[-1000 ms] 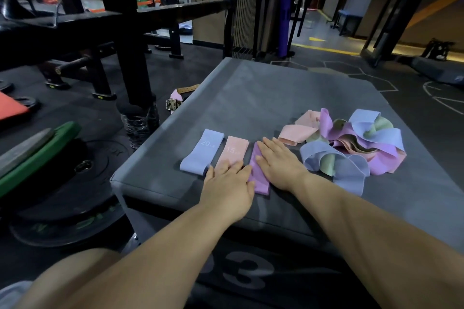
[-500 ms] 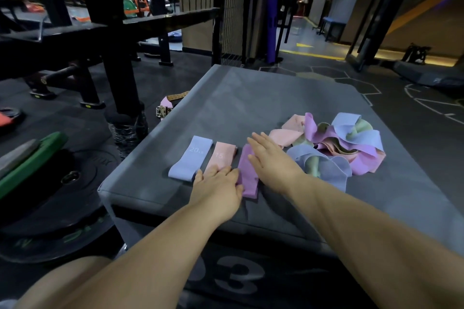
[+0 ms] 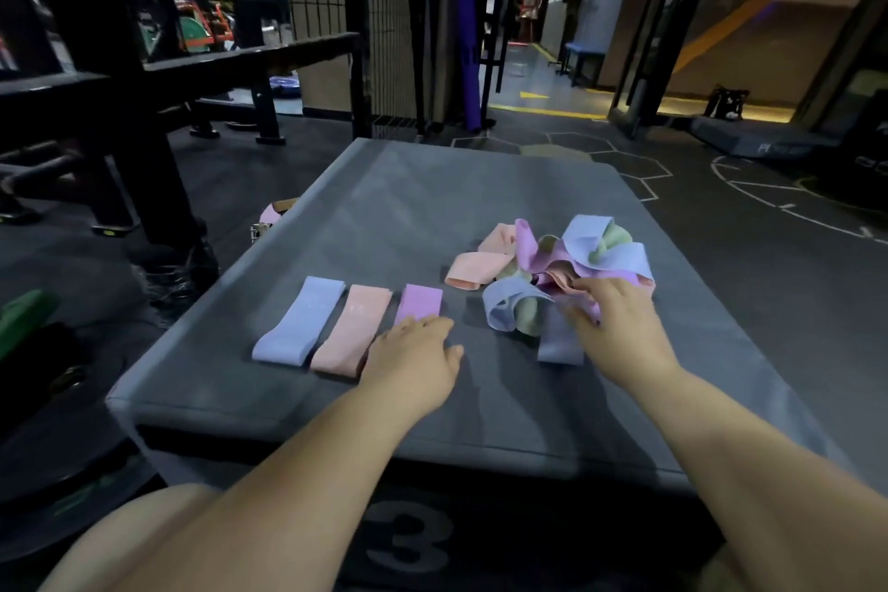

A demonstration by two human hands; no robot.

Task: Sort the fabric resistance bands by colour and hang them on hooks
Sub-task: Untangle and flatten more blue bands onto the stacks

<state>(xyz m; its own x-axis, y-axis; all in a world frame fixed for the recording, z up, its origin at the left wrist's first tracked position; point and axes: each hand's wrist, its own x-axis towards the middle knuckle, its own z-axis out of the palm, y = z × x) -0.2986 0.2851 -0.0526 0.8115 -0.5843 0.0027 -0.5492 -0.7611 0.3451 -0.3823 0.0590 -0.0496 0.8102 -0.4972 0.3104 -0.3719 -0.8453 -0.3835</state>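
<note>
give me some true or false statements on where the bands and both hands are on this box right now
1. Three bands lie flat in a row, left to right: blue band, pink band, purple band. True.
2. The left hand rests on the blue band. False: it lies flat on the near end of the purple band.
3. The right hand is at the tangled pile. True.
4. A green band lies in the flat row. False: the green bands show only in the tangled pile.
</note>
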